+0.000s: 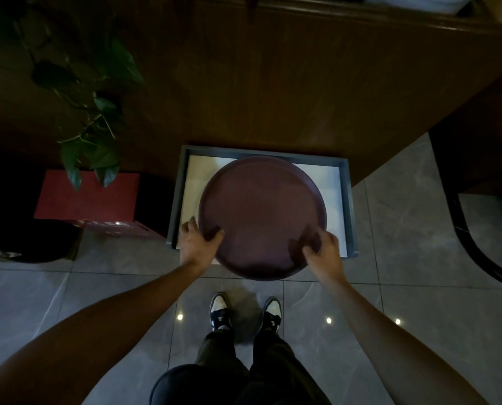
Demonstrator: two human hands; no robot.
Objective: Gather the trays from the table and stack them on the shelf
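Cabinet [273,83] of dark wood stands before me, its grey drawer [349,206] pulled open. Round brown tray [261,211] is over this drawer. My left hand [198,244] and right hand [323,247] grip its near rim.

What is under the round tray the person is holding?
Under the round brown tray is a grey pull-out drawer with a white lining showing around the tray's edges. Whether other trays already lie beneath it cannot be seen; the tray covers the middle.
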